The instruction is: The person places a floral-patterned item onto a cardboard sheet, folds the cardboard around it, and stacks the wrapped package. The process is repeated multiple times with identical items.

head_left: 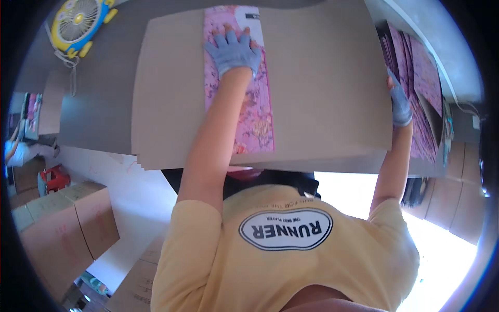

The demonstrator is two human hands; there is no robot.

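Note:
A pink floral printed strip (254, 132), with a white patch at its far end, lies lengthwise across a stack of large grey-brown cardboard sheets (322, 78). My left hand (236, 49), in a grey-blue fingerless glove, presses flat on the strip's far part with its fingers spread. At the stack's right edge is my right hand (400, 104), gloved the same way and seen from the side. It is right beside a pile of folded pink floral pieces (418, 88). Its fingers are mostly hidden, so any hold on a piece cannot be made out.
A blue and yellow fan (78, 21) stands at the far left of the grey table (99, 109), its cord trailing. Cardboard boxes (62, 229) are on the floor at left, near a red object (53, 179). Another person (21, 153) is at the left rim. More boxes (452, 192) stand at right.

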